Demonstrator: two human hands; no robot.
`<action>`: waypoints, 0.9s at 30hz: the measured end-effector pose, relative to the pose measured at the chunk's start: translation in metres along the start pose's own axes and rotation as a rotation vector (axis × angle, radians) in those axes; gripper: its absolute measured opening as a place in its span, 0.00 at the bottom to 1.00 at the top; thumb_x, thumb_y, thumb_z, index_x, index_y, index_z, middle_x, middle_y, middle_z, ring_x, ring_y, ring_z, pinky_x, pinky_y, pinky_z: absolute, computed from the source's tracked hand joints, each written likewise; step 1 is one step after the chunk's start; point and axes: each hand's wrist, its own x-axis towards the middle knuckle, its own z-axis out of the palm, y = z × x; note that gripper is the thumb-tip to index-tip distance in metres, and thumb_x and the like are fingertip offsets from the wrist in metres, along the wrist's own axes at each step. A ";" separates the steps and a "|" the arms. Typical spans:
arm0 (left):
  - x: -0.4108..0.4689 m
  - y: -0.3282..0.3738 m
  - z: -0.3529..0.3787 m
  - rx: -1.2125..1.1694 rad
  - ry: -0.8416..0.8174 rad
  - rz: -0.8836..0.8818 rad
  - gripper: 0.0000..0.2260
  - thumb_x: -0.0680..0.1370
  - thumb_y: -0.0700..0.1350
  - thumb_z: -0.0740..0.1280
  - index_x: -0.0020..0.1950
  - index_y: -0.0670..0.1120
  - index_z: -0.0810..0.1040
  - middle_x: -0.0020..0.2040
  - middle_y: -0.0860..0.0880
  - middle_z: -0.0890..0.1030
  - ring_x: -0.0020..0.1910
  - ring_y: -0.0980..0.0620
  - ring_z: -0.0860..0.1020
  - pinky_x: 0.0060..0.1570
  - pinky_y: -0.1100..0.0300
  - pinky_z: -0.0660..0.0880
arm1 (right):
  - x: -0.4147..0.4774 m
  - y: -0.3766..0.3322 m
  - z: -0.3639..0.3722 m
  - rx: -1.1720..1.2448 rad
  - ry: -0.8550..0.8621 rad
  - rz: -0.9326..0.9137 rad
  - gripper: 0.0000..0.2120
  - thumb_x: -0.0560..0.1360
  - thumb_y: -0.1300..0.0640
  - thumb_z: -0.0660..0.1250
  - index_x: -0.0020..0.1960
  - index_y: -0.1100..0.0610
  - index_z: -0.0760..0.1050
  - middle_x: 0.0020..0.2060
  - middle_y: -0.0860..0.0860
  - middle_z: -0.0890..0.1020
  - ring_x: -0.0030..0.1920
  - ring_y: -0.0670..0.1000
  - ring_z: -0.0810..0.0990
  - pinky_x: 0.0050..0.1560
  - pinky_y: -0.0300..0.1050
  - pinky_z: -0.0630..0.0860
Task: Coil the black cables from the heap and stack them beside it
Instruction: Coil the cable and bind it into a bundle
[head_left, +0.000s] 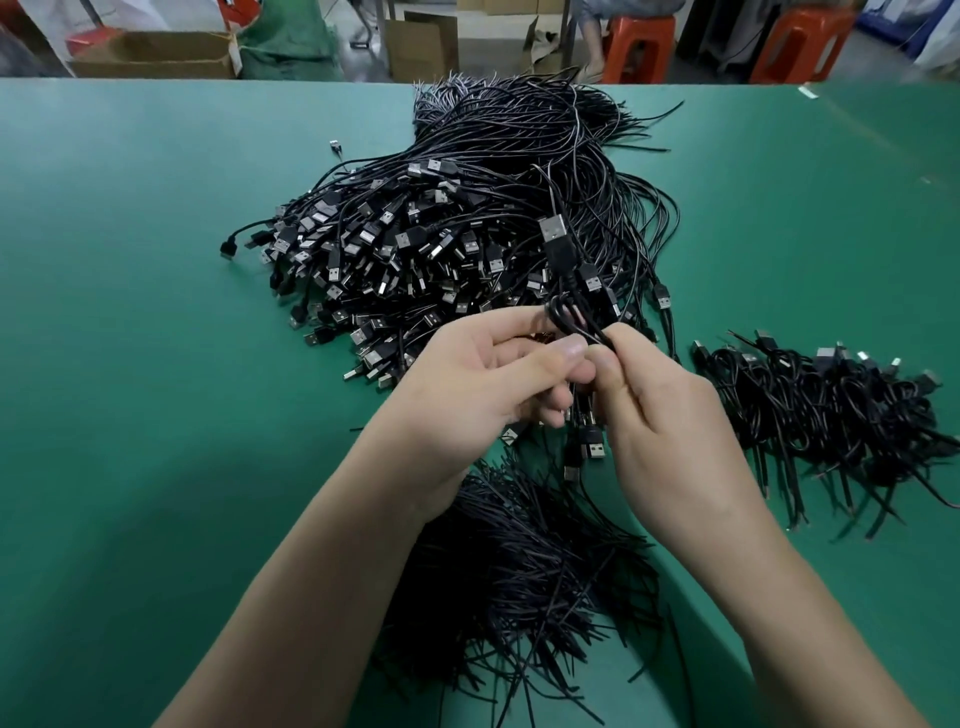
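2 hands (483, 379) pinch 1 looped cable (557, 316) above heap (415, 244).

Open surface (130, 312) spans the left of the frame and the upper right. The heap (457, 234) blocks the centre, the stack (831, 410) the right edge, loose wires (519, 571) the lower middle. A narrow green gap separates heap and stack.

Green table (130, 312): cable heap (441, 234) centre; coiled stack (831, 415) right; near bundle (519, 571), seemingly uncoiled cables.
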 end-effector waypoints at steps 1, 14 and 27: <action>0.001 -0.001 -0.001 -0.041 -0.004 -0.010 0.04 0.80 0.41 0.70 0.51 0.43 0.84 0.41 0.49 0.85 0.35 0.59 0.78 0.38 0.67 0.77 | 0.000 -0.001 0.001 0.031 -0.015 0.006 0.15 0.83 0.44 0.53 0.39 0.46 0.65 0.29 0.45 0.73 0.26 0.45 0.66 0.27 0.40 0.64; 0.005 -0.009 -0.010 -0.129 0.002 -0.084 0.08 0.74 0.48 0.73 0.48 0.46 0.88 0.43 0.48 0.86 0.38 0.58 0.81 0.43 0.66 0.80 | 0.001 0.000 -0.002 0.105 -0.046 0.014 0.15 0.85 0.47 0.54 0.41 0.48 0.68 0.30 0.43 0.73 0.29 0.44 0.67 0.29 0.42 0.65; 0.007 -0.014 -0.006 -0.227 -0.029 -0.025 0.07 0.76 0.44 0.70 0.48 0.48 0.88 0.42 0.50 0.83 0.44 0.51 0.73 0.41 0.64 0.69 | 0.002 -0.014 -0.012 0.652 -0.243 0.197 0.18 0.86 0.52 0.53 0.40 0.56 0.69 0.28 0.46 0.65 0.27 0.45 0.60 0.26 0.33 0.61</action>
